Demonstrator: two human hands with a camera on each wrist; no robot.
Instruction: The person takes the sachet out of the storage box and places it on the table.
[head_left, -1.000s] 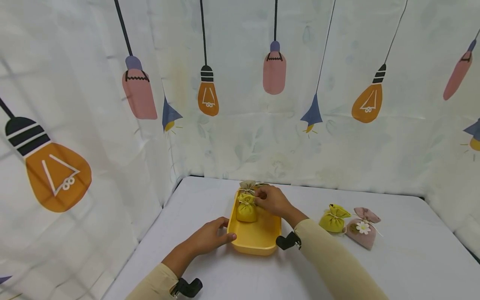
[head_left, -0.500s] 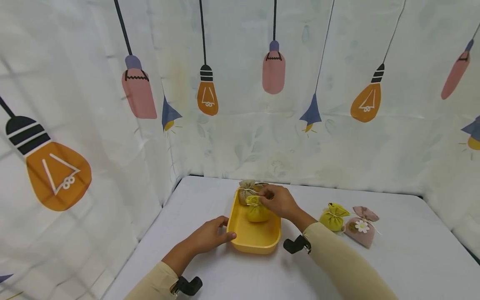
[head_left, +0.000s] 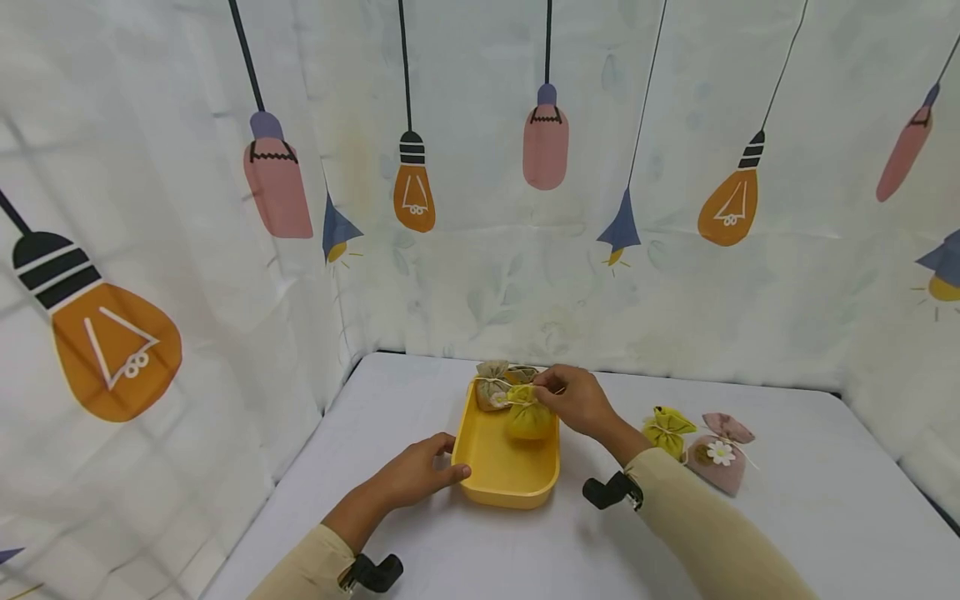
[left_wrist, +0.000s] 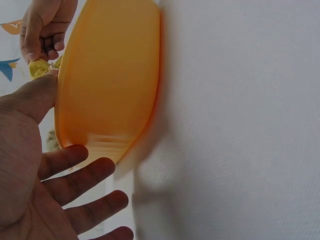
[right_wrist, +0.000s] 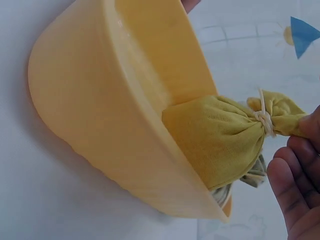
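Note:
My right hand (head_left: 581, 402) pinches the gathered neck of a small yellow drawstring pouch (head_left: 529, 417), tied with pale cord. The pouch's round body hangs in the right far part of a yellow plastic tray (head_left: 506, 479), overlapping its rim in the right wrist view. At the tray's left side, my left hand (head_left: 420, 471) holds the wall, thumb over the rim and index finger against the outside. Its other fingers spread out straight in the left wrist view. A beige pouch (head_left: 491, 387) sits at the tray's far end, beside a partly hidden patterned pouch (head_left: 522, 374).
On the white table (head_left: 660, 533) to the right lie another yellow pouch (head_left: 667, 429) and a pinkish pouch (head_left: 723, 467) with a white flower. A lamp-patterned curtain (head_left: 480, 292) closes off the back and left.
My right hand has drawn the yellow pouch rightward across the tray, uncovering more of the beige pouch. The left hand and the tray stay practically in place.

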